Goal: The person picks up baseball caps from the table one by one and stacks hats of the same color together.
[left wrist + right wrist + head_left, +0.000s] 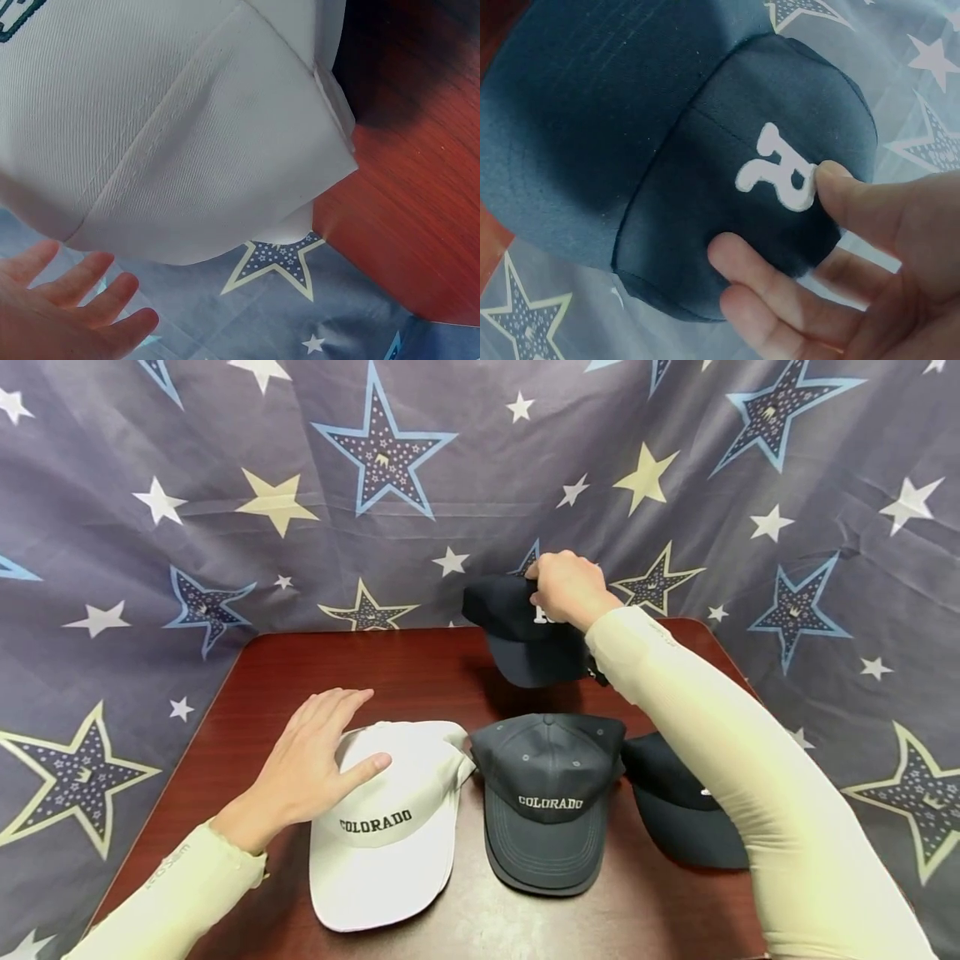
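My right hand (570,587) grips a navy baseball cap (528,656) by its crown, holding it up over the far part of the table with the brim pointing down and toward me. In the right wrist view its white letter R (784,169) shows beside the thumb. My left hand (315,760), fingers extended and thumb spread, is at the left side of a white cap (375,885) marked COLORADO. The left wrist view has that hand's fingertips (135,322) right by the edge of the white crown (180,150), with nothing held.
A dark grey COLORADO cap (546,835) sits beside the white one. Right of it lies another navy cap (682,831), partly hidden by my right sleeve (750,760). The reddish-brown table (300,668) is backed and flanked by a grey star-patterned cloth (465,460).
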`<state>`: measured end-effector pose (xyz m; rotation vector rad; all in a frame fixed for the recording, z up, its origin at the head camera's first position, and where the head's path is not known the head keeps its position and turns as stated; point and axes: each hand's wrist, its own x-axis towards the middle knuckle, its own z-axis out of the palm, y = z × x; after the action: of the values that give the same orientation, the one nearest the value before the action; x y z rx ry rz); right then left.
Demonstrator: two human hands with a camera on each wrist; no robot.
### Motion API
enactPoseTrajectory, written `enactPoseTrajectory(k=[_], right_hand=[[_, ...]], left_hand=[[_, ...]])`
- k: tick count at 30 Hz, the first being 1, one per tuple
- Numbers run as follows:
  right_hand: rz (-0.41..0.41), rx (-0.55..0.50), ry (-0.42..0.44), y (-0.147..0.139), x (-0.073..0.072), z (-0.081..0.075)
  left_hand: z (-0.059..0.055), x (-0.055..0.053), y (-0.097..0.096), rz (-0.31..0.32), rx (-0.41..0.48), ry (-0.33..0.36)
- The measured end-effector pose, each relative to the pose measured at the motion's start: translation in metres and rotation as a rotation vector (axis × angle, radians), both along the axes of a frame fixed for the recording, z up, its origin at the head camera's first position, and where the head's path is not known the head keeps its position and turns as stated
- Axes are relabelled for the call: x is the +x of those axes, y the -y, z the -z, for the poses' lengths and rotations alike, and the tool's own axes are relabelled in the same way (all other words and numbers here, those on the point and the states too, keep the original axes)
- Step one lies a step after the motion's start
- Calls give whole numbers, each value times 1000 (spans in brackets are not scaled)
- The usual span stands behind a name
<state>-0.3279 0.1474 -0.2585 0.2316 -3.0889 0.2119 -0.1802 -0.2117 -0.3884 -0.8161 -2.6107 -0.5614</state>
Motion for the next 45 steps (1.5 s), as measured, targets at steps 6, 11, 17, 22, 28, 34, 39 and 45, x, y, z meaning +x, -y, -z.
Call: enactPoseTrajectory(k=[6, 11, 17, 22, 28, 34, 39, 45], right_hand=[[0, -4, -30, -23, 16, -11], [-6, -9, -31, -48, 30, -14], [38, -13, -8, -77, 44, -13], [73, -3, 14, -93, 56, -9], [75, 16, 13, -113, 72, -6], [74, 10, -20, -138, 92, 2], [73, 33, -12, -160, 108, 10], [47, 66, 12, -175, 126, 21]], left_hand=[[1, 3, 3, -12, 15, -7], [3, 4, 4, -19, 23, 8], [5, 1, 2, -14, 19, 5], [5, -1, 0, -8, 10, -7], [3, 1, 0, -9, 13, -9], [2, 1, 1, -3, 14, -15], [2, 0, 0, 4, 21, -19], [3, 0, -2, 14, 21, -20]])
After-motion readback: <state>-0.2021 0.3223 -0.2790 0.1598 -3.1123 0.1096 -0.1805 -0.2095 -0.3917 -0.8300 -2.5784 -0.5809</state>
